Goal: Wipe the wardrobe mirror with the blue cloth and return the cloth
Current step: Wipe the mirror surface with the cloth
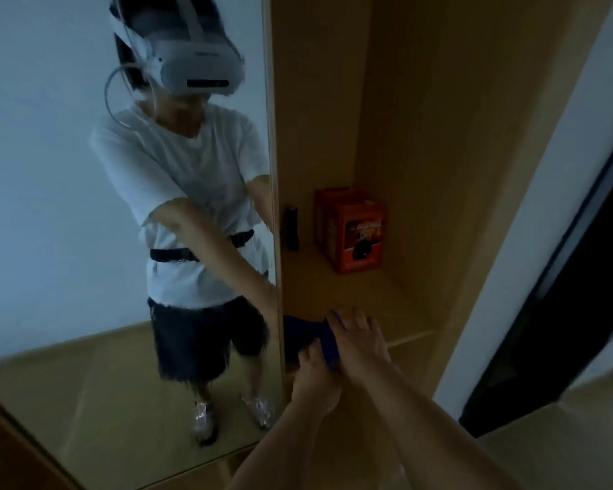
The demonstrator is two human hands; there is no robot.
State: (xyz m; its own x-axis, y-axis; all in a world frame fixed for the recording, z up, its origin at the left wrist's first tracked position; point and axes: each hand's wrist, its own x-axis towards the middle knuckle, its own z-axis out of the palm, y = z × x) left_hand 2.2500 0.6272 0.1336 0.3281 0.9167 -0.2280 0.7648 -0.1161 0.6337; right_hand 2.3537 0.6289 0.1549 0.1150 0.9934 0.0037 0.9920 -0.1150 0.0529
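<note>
The tall wardrobe mirror (50, 171) fills the left of the view and reflects a person in a white shirt and dark shorts. To its right is an open wooden wardrobe compartment with a shelf (379, 302). The blue cloth (298, 335) lies at the front left of that shelf, against the mirror's edge. My left hand (315, 378) grips the cloth's near edge from below. My right hand (360, 343) lies on the cloth's right end, fingers curled over it. Part of the cloth is hidden under both hands.
An orange carton (354, 231) stands at the back of the shelf. A small dark object (291, 228) stands against the left wall of the compartment. A white door frame and a dark opening (581, 277) lie to the right. Wooden floor shows below.
</note>
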